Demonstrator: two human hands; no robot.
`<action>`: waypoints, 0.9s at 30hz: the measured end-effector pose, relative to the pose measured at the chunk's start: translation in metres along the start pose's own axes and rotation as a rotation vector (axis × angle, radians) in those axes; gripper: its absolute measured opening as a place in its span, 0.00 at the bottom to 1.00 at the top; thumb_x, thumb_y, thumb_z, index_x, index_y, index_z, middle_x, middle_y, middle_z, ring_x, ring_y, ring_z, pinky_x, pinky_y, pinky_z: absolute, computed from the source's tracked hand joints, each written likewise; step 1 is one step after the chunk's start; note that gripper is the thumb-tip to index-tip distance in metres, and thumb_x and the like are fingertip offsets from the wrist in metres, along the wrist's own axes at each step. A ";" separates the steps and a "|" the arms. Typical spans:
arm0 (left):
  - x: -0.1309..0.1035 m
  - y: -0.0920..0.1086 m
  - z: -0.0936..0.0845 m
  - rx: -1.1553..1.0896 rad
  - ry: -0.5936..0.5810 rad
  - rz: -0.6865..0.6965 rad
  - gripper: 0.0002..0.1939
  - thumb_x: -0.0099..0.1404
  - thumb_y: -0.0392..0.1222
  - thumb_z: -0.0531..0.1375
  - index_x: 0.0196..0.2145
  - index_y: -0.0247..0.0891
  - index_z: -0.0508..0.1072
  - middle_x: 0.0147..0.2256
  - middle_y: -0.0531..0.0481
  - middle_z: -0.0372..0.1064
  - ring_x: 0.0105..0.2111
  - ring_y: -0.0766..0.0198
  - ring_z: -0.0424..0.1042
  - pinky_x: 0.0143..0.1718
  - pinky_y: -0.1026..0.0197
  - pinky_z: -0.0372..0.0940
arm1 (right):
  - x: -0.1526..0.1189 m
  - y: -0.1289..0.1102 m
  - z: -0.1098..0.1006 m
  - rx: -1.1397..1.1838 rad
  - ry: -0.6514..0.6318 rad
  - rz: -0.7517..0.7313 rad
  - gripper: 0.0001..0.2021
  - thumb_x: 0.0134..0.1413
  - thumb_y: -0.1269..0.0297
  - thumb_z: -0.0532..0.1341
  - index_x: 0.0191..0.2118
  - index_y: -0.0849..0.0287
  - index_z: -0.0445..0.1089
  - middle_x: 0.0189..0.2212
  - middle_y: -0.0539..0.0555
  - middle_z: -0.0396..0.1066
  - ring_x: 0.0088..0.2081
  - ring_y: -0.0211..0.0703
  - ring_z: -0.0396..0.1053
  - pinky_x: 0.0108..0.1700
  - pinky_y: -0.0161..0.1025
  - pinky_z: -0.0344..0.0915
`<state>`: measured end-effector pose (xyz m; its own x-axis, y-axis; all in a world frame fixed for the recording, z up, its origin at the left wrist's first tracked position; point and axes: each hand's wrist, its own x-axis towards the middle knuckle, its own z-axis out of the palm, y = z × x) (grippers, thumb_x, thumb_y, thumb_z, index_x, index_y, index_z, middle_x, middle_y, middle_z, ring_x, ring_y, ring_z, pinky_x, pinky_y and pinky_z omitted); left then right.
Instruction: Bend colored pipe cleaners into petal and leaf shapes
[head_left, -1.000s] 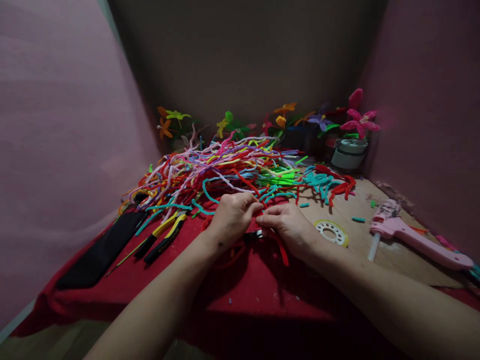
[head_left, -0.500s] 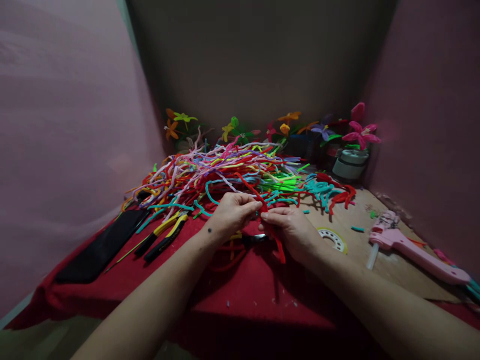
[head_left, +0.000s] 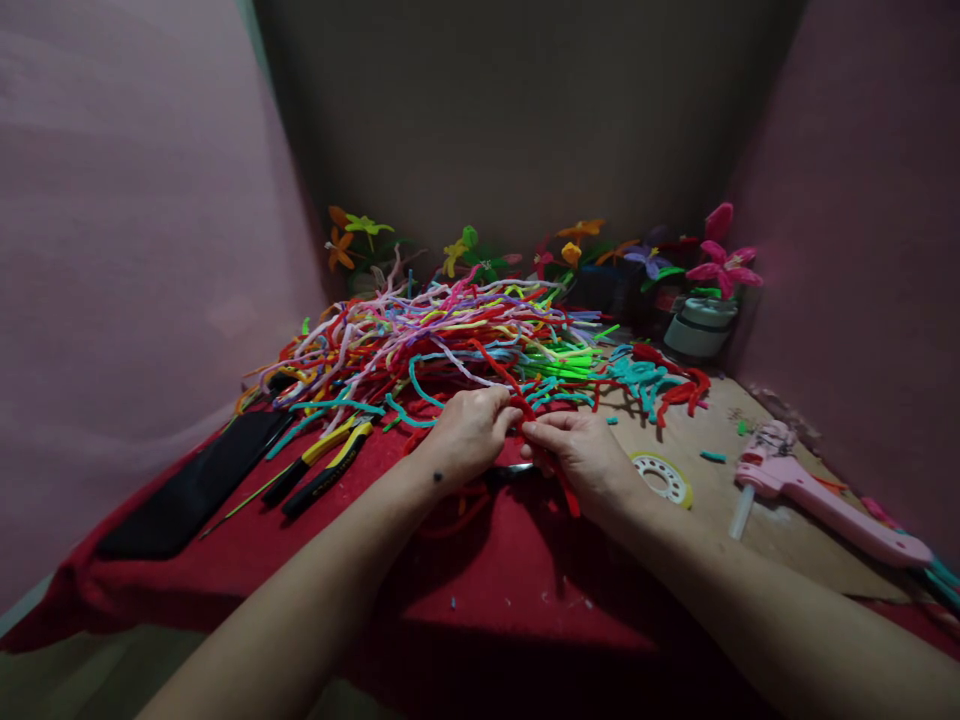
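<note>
While the left hand (head_left: 470, 430) and right hand (head_left: 585, 455) have fingers pinched on the red fuzzy pipe-cleaner strand (head_left: 527, 410), it sits just nearside of the multicoloured fuzzy-stem pile (head_left: 420, 330), long axis slanting away from that pile, lower end nearer the right hand.

I saw the left hand (head_left: 471, 432) roll at the wrist; the red stem (head_left: 573, 499) now dangles nearer the right hand (head_left: 589, 455).
</note>
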<state>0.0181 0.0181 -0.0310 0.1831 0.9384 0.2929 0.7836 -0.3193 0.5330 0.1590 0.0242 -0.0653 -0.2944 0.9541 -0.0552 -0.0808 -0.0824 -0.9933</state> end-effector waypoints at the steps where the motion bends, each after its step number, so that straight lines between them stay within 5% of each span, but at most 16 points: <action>1: 0.000 0.001 -0.001 -0.059 0.005 -0.019 0.10 0.58 0.39 0.53 0.26 0.34 0.72 0.23 0.51 0.67 0.23 0.69 0.63 0.27 0.66 0.56 | 0.000 0.001 0.000 0.017 -0.003 0.001 0.11 0.41 0.61 0.61 0.18 0.64 0.66 0.12 0.48 0.61 0.15 0.30 0.51 0.20 0.34 0.44; 5: 0.000 0.003 -0.007 -0.450 -0.050 -0.185 0.12 0.56 0.43 0.55 0.33 0.33 0.73 0.16 0.57 0.59 0.15 0.73 0.54 0.17 0.68 0.51 | 0.000 0.000 0.000 0.044 -0.042 -0.002 0.11 0.42 0.61 0.61 0.18 0.64 0.66 0.13 0.48 0.62 0.16 0.30 0.52 0.21 0.34 0.46; 8: -0.002 0.002 -0.007 -0.544 -0.048 -0.216 0.11 0.56 0.43 0.55 0.31 0.33 0.72 0.14 0.58 0.58 0.13 0.73 0.54 0.15 0.69 0.50 | -0.003 -0.005 0.003 0.037 -0.090 0.018 0.10 0.41 0.62 0.61 0.18 0.63 0.65 0.12 0.47 0.60 0.15 0.29 0.52 0.21 0.34 0.45; 16: -0.005 -0.002 0.007 -0.041 0.308 0.234 0.07 0.57 0.36 0.55 0.25 0.35 0.71 0.25 0.50 0.68 0.26 0.68 0.64 0.31 0.64 0.59 | -0.008 -0.014 0.005 0.008 -0.042 0.045 0.11 0.37 0.66 0.60 0.13 0.62 0.61 0.09 0.46 0.57 0.14 0.29 0.49 0.20 0.34 0.43; 18: -0.004 0.000 0.004 -0.180 0.250 0.128 0.07 0.57 0.38 0.56 0.27 0.35 0.72 0.25 0.51 0.69 0.24 0.69 0.63 0.28 0.65 0.59 | -0.008 -0.012 0.005 0.021 -0.057 0.044 0.11 0.38 0.65 0.60 0.13 0.62 0.62 0.10 0.46 0.58 0.14 0.29 0.49 0.20 0.34 0.43; 23: -0.003 0.005 -0.002 -0.644 -0.123 -0.220 0.14 0.54 0.46 0.58 0.31 0.31 0.73 0.18 0.55 0.62 0.15 0.74 0.53 0.17 0.68 0.49 | -0.007 -0.009 0.003 0.054 -0.063 0.048 0.10 0.38 0.65 0.62 0.15 0.63 0.65 0.10 0.46 0.57 0.14 0.29 0.49 0.19 0.33 0.42; 27: -0.002 0.004 0.007 -0.448 0.045 -0.102 0.09 0.52 0.42 0.59 0.22 0.32 0.73 0.20 0.52 0.65 0.22 0.70 0.62 0.24 0.67 0.56 | -0.005 -0.008 0.002 0.035 -0.069 0.028 0.09 0.37 0.68 0.61 0.14 0.63 0.65 0.10 0.47 0.58 0.14 0.29 0.50 0.19 0.33 0.44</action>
<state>0.0246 0.0154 -0.0349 0.0848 0.9645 0.2500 0.4602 -0.2604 0.8488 0.1593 0.0195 -0.0566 -0.3615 0.9294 -0.0745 -0.1049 -0.1199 -0.9872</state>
